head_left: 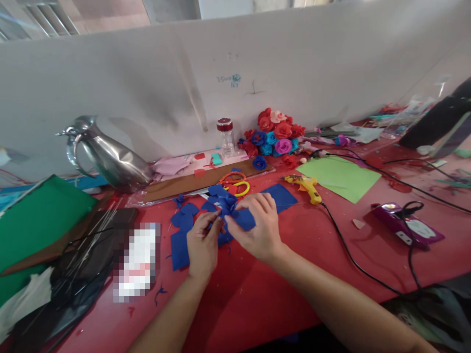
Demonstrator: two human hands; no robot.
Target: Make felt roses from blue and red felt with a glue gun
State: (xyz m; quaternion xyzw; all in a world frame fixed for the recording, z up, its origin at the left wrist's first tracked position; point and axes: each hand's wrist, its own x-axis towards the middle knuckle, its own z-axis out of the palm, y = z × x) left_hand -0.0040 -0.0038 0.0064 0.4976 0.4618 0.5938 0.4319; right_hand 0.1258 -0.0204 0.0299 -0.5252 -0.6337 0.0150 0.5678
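A dark blue handmade flower [227, 202] is held up in front of me over the red table. My left hand [204, 239] pinches it at its base, below the petals. The thumb and curled fingers of my right hand [259, 223] touch the petals from the right side. Behind and beneath the hands lie blue sheet pieces [283, 197] and cut blue petals [185, 215]. Scissors with a yellow handle [241, 189] rest just beyond the flower, partly hidden by it.
A yellow glue gun [305, 186] trails a black cord to the right, near a purple power strip [408, 225]. A metal jug [106, 152], a glass jar [225, 137] and a bouquet of paper flowers [281, 131] stand along the white partition. Green sheets [340, 176] lie at both sides.
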